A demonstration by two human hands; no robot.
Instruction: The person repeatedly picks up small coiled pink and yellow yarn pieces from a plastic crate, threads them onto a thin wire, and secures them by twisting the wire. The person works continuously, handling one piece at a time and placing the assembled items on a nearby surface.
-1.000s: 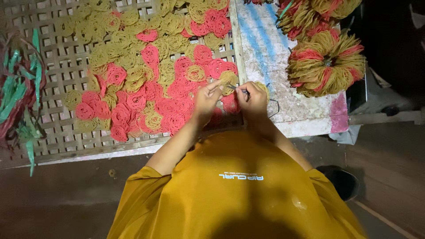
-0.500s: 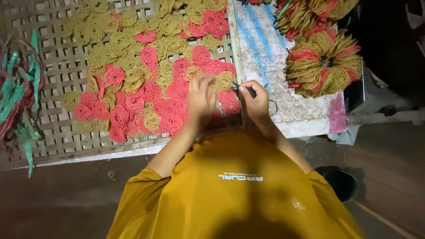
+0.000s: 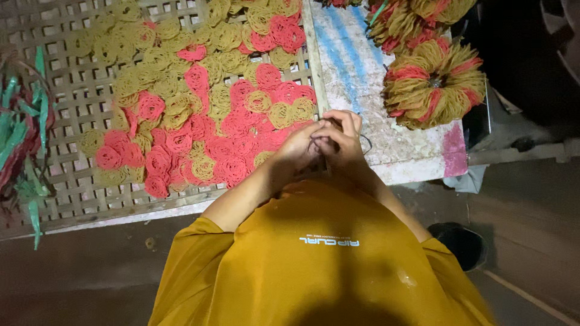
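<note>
Lying far left were green strips (image 3: 24,130); beside them red and yellow spiral coils (image 3: 199,121) covered a woven lattice tray (image 3: 72,90). The left hand (image 3: 299,148) and right hand (image 3: 344,142) met, fingers curled together; what they pinched I could not tell. Bundled coils (image 3: 435,84) sat on the table (image 3: 356,78) right.

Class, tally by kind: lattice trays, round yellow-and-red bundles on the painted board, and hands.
Lattice tray: 1
Round bundles: 2, the second cut off by the top edge
Hands: 2, left hand and right hand
Total: 5
</note>
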